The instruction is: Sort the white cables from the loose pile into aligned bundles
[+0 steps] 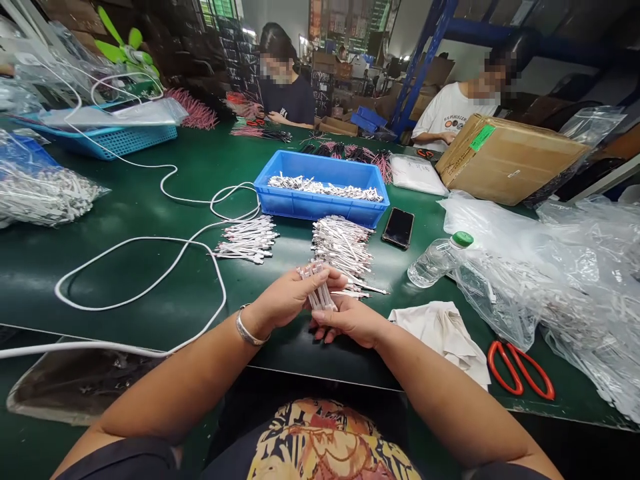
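A small bunch of short white cables (320,293) with connector ends is held upright between my two hands. My left hand (295,290) closes on its upper part, thumb across the front. Lower down, my right hand (345,319) pinches the bottom ends. Just beyond my fingers lies a thick pile of similar white cables (343,243), with a smaller pile of white cables (247,239) to its left. Behind both piles stands a blue bin (320,207) with many more white cable pieces inside.
On the right are a black phone (399,228), a clear bottle (435,261), a white cloth (443,333), red-handled scissors (520,370) and plastic bags (550,287). A long white cord (140,240) loops across the left. A cardboard box (510,160) and two people are across the table.
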`<state>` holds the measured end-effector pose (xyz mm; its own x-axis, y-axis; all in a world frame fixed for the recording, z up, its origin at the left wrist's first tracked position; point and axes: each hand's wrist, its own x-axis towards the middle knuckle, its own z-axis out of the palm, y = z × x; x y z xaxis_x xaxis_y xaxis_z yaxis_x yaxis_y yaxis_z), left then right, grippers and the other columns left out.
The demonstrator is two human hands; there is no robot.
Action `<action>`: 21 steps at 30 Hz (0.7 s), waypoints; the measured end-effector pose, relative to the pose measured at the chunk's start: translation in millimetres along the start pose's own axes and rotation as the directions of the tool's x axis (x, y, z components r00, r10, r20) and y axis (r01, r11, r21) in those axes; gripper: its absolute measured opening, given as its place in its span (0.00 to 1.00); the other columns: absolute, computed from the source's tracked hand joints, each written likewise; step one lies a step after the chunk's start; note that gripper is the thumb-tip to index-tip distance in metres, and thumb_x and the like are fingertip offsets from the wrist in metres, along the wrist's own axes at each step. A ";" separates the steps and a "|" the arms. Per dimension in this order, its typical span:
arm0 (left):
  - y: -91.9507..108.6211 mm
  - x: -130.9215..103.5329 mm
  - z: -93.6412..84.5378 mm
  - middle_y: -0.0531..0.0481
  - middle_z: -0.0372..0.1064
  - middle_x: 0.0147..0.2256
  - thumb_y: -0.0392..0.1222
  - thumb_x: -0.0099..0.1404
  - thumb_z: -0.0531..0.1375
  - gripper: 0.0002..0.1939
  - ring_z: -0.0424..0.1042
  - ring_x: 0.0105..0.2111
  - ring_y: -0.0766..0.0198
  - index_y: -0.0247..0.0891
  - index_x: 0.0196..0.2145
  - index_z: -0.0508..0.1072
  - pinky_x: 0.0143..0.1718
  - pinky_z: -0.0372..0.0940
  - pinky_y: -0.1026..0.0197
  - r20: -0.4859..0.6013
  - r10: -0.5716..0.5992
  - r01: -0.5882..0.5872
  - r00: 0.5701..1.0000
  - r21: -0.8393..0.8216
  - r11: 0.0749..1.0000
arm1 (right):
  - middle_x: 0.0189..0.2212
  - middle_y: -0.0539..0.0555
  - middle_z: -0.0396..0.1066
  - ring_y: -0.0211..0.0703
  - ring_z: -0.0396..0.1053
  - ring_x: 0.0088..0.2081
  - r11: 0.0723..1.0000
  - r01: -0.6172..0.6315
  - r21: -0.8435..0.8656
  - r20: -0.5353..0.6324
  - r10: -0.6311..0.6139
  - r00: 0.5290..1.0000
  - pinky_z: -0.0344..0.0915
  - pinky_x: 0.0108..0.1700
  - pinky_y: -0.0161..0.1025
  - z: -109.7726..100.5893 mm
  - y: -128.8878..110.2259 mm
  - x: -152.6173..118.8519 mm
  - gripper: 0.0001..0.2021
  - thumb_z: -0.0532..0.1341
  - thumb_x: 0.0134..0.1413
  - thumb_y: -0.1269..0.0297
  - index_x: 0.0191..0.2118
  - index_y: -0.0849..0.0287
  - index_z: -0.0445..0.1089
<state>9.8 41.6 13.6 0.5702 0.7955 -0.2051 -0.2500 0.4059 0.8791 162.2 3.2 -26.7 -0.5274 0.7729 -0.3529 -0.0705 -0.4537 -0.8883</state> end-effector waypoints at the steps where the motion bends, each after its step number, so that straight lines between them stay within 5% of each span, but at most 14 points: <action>1: 3.1 -4.1 0.2 0.41 0.74 0.40 0.44 0.61 0.59 0.12 0.72 0.43 0.55 0.33 0.39 0.73 0.48 0.64 0.54 -0.037 0.024 -0.025 0.999 -0.045 0.999 | 0.30 0.52 0.70 0.35 0.70 0.26 1.000 -0.001 -0.013 0.014 0.001 1.000 0.66 0.25 0.30 -0.5 -0.9 -0.9 0.20 0.66 0.43 0.53 0.39 0.61 0.66; 5: 1.8 -18.2 -9.1 0.42 0.73 0.41 0.38 0.62 0.57 0.09 0.72 0.44 0.54 0.34 0.40 0.72 0.49 0.63 0.50 -0.164 0.021 -0.059 0.986 -0.233 0.971 | 0.31 0.52 0.70 0.34 0.70 0.27 0.994 0.014 -0.106 0.034 -0.011 0.999 0.67 0.26 0.29 -3.4 -5.7 -4.2 0.18 0.65 0.45 0.52 0.37 0.61 0.68; 9: -23.0 -28.7 -22.4 0.42 0.72 0.43 0.36 0.64 0.54 0.08 0.73 0.42 0.58 0.34 0.40 0.70 0.48 0.64 0.51 -0.259 -0.071 -0.029 0.963 -0.364 0.931 | 0.28 0.52 0.70 0.33 0.70 0.25 0.983 -0.007 -0.186 -0.105 -0.012 0.994 0.65 0.23 0.27 -6.8 -8.7 -2.5 0.17 0.62 0.48 0.50 0.32 0.62 0.69; 14: -49.0 -38.8 -23.4 0.40 0.71 0.44 0.37 0.64 0.55 0.10 0.72 0.45 0.55 0.34 0.43 0.69 0.48 0.64 0.50 -0.238 -0.068 -0.031 0.969 -0.387 0.922 | 0.25 0.52 0.70 0.32 0.68 0.23 0.967 -0.047 -0.250 -0.225 -0.011 0.974 0.63 0.21 0.27 -6.7 -10.8 6.0 0.16 0.61 0.51 0.51 0.30 0.61 0.69; 21: -53.2 -40.5 -25.8 0.39 0.71 0.45 0.37 0.64 0.54 0.11 0.70 0.47 0.55 0.34 0.44 0.69 0.50 0.63 0.50 -0.160 -0.012 -0.050 0.987 -0.380 0.924 | 0.22 0.52 0.69 0.35 0.66 0.21 0.835 -0.068 -0.546 -0.184 -0.040 0.982 0.62 0.20 0.30 -4.1 -24.2 16.9 0.18 0.63 0.47 0.48 0.26 0.61 0.68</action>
<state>-20.1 -0.6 -36.0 0.4411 0.8520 -0.2819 -0.5564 0.5061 0.6590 158.4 29.0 -12.3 -0.3589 0.8590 -0.3650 0.4392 -0.1896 -0.8781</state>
